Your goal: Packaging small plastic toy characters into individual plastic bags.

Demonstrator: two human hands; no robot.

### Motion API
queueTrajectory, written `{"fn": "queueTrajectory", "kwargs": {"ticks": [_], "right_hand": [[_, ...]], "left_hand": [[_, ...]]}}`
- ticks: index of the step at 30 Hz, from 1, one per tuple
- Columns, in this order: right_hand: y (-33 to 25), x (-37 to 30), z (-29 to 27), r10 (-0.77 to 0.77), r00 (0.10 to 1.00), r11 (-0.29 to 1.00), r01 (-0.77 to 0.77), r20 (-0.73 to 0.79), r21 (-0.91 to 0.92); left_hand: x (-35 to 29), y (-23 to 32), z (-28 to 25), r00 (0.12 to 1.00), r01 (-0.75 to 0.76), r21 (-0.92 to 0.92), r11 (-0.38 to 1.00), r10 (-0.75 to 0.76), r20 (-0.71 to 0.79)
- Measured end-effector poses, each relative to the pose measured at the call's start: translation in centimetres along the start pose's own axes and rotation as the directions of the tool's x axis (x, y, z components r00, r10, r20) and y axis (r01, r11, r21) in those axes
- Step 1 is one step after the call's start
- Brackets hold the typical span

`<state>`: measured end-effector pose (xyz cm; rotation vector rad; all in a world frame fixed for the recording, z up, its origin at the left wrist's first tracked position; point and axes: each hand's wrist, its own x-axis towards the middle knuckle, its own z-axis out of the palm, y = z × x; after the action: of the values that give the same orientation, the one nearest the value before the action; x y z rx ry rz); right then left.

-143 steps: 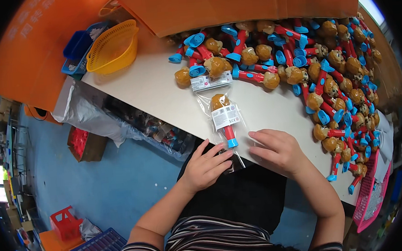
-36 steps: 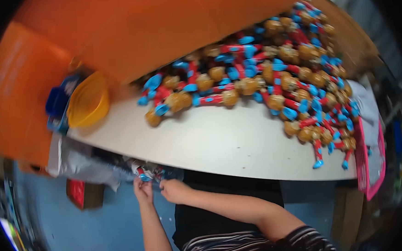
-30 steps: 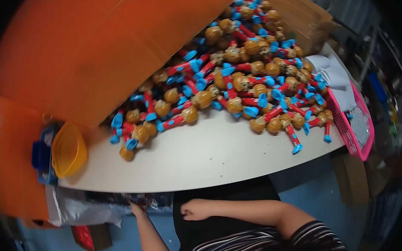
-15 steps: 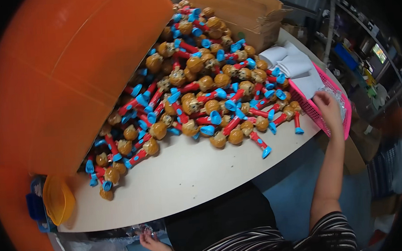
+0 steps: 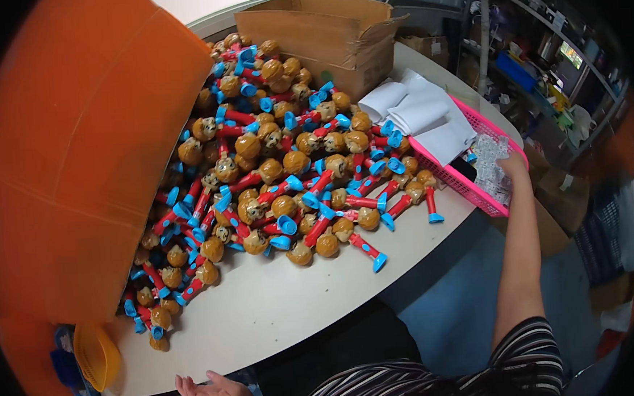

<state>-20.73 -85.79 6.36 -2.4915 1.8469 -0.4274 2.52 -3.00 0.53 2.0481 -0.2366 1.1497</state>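
My right hand (image 5: 512, 163) reaches into a pink plastic basket (image 5: 481, 204) at the right end of the table. It rests against clear printed plastic packaging (image 5: 487, 162); its fingertips are hidden, so its grip is unclear. My left hand (image 5: 216, 391) is just off the table's near edge, palm turned up, fingers apart and loosely bent, with nothing in it. A large heap of small figures (image 5: 297, 163) with round brown heads, red bodies and blue bases covers the table (image 5: 266, 310). One figure (image 5: 368, 253) lies on the heap's near edge.
White paper sheets (image 5: 428, 111) lie partly over the basket's left end. An open cardboard box (image 5: 322, 38) stands behind the heap. A big orange panel (image 5: 88, 139) leans at the left, with a yellow basket (image 5: 98, 356) below it. Crowded shelves (image 5: 542, 75) stand at the right.
My right hand has moved from the papers' edge deeper into the pink basket. My left hand has come up from below the table edge, by the plastic bag. The view has shifted.
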Motion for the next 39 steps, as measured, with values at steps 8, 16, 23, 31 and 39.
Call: {"fn": "queueTrajectory", "kwargs": {"ticks": [8,16,23,31,39], "right_hand": [[-1.0,-0.5,-0.1,0.197,0.906,0.778,-0.377,0.374,0.503],[-8.0,-3.5,-2.8,0.021,0.987,0.739,-0.121,0.157,0.663],[-3.8,-1.3,0.9,0.135,0.97,0.757,-0.232,0.201,0.61],[-5.1,-2.9,-0.4,0.103,0.889,0.49,-0.437,0.447,0.755],[0.4,-0.5,-9.6,0.111,0.991,0.622,-0.129,0.076,0.772]], "left_hand": [[-1.1,1.3,3.4,0.982,0.091,0.056,0.994,-0.099,0.159],[-1.2,1.4,3.8,0.976,0.053,0.118,0.992,-0.076,0.202],[-2.0,0.9,4.9,0.965,0.135,-0.028,0.99,-0.125,0.229],[-2.2,1.2,4.7,0.961,0.166,-0.119,0.979,-0.134,0.243],[-2.5,0.4,4.2,0.964,0.014,-0.132,0.991,0.022,0.264]]}}
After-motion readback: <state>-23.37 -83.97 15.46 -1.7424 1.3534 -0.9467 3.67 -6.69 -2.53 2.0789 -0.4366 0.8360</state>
